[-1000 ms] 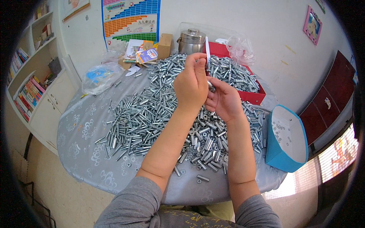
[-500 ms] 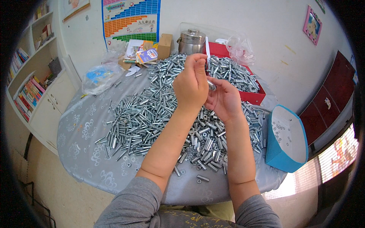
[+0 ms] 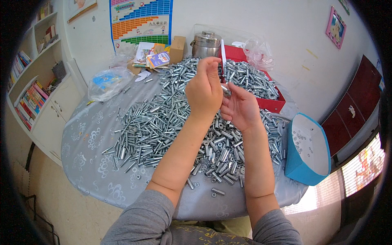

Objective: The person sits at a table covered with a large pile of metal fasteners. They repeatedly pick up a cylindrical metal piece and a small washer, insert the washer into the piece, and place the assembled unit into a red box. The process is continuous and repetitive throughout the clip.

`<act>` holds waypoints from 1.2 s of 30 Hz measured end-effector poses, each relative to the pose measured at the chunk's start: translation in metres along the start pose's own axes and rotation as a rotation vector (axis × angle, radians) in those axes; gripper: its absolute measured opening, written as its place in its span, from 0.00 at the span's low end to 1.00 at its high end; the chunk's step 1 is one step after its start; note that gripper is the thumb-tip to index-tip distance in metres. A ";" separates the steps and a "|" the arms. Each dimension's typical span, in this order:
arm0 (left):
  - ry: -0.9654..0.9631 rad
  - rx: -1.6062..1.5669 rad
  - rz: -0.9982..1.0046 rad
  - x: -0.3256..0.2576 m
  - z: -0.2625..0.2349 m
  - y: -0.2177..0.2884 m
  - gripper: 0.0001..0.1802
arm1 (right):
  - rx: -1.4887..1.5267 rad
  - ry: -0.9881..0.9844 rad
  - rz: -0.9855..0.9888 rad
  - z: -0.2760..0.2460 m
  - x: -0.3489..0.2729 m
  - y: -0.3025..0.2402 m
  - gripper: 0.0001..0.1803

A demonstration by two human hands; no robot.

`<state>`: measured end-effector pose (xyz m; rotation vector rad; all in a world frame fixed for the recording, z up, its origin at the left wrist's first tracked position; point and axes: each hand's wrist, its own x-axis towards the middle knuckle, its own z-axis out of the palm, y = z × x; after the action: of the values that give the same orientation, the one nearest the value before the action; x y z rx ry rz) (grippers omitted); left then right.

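Both my hands are raised close together above a large heap of metal bolts and sleeves (image 3: 151, 126) on the table. My right hand (image 3: 243, 108) has its palm partly up and pinches a short shiny metal sleeve (image 3: 225, 90) between thumb and fingers. Right beside it, my left hand (image 3: 204, 90) is closed with its back toward me, thumb up and index finger bent over. The inside of that hand is hidden, so I cannot see what it grips. Below my forearms, thicker sleeves and washers (image 3: 222, 157) lie mixed in the heap.
A red box (image 3: 271, 105) full of bolts stands at the back right, near a steel pot (image 3: 205, 45). To the right is a blue bin (image 3: 306, 171) with washers. Plastic bags (image 3: 110, 83) and booklets (image 3: 157, 60) lie at the back left on the grey tablecloth (image 3: 87, 163).
My right hand's fingers have shifted slightly around the sleeve, which has tilted a little. My left hand has barely moved.
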<state>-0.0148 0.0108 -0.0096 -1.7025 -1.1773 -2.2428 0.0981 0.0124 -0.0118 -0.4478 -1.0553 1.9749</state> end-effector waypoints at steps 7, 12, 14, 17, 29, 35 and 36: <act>-0.009 0.006 -0.034 0.000 0.001 -0.005 0.15 | 0.010 0.045 -0.051 -0.001 0.004 0.003 0.16; -0.014 0.014 -0.102 -0.001 0.001 -0.005 0.15 | -0.051 0.042 -0.121 -0.001 0.006 0.005 0.14; 0.001 0.047 -0.070 0.000 0.002 -0.008 0.15 | -0.041 0.076 -0.134 0.000 0.005 0.006 0.13; 0.016 0.087 -0.025 0.000 0.002 -0.006 0.14 | -0.004 0.087 -0.134 -0.007 0.006 0.005 0.13; 0.024 0.086 -0.030 0.000 0.004 -0.005 0.14 | 0.140 0.131 -0.215 -0.006 0.007 0.004 0.16; -0.009 0.085 -0.063 0.000 0.002 -0.005 0.13 | 0.034 0.111 -0.205 -0.010 0.011 0.008 0.18; -0.007 0.097 -0.053 0.000 0.002 -0.005 0.13 | 0.038 0.127 -0.206 -0.009 0.010 0.007 0.18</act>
<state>-0.0154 0.0157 -0.0121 -1.6634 -1.3244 -2.1724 0.0944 0.0235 -0.0221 -0.4211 -0.9436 1.7581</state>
